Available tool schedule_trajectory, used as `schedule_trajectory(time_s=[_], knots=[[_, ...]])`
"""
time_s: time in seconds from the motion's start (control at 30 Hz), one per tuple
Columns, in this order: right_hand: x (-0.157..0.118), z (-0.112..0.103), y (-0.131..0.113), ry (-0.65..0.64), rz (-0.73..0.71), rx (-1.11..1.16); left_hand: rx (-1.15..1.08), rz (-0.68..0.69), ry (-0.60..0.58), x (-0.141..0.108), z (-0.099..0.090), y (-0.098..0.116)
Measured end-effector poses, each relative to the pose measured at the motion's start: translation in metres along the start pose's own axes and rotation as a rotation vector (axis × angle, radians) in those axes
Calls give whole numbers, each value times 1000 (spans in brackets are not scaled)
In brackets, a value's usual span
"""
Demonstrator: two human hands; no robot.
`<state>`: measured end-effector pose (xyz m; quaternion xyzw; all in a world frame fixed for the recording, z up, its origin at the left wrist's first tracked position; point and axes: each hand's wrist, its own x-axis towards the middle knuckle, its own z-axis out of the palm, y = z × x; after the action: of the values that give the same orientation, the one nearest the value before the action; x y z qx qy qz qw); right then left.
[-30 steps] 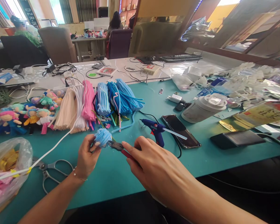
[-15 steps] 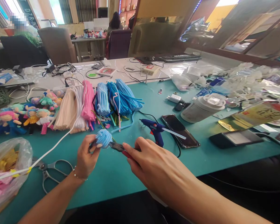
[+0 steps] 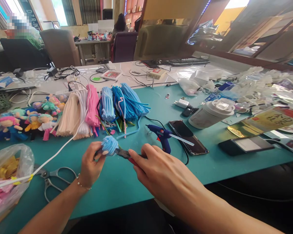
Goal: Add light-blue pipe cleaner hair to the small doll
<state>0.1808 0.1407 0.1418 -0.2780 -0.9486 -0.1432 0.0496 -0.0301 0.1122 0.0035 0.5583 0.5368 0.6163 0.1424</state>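
Note:
My left hand point(image 3: 91, 161) is closed on a small light-blue fuzzy piece point(image 3: 109, 145), holding it up over the green mat point(image 3: 117, 182). From the right, my right hand point(image 3: 152, 164) grips red-handled pliers point(image 3: 123, 153), whose dark jaws touch the right side of the blue piece. The jaw tips are partly hidden against the fuzzy strands. Behind my hands lie bundles of stems: cream point(image 3: 68, 117), pink point(image 3: 92, 105), light blue point(image 3: 107, 105) and darker blue point(image 3: 120, 100).
A blue glue gun point(image 3: 164, 139), a phone point(image 3: 189, 136) and a lidded cup point(image 3: 211, 113) are to the right. Grey scissors point(image 3: 48, 178) and a plastic bag point(image 3: 24, 162) lie left, below several small dolls point(image 3: 9, 125). A white cable point(image 3: 56, 152) crosses the left side.
The blue piece has shifted very slightly to the right with my left hand. The pliers still touch it, and my right hand has hardly moved.

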Motion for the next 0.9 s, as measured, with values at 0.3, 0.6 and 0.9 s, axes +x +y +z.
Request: schedule_trajectory(time_s=[0.3, 0.6, 0.9], knots=[[2, -4, 9, 48, 8, 129, -261, -355, 89, -4, 8, -6], [4, -6, 4, 12, -7, 96, -231, -331, 93, -1, 7, -3], [4, -5, 2, 21, -15, 62, -175, -259, 65, 0, 6, 0]])
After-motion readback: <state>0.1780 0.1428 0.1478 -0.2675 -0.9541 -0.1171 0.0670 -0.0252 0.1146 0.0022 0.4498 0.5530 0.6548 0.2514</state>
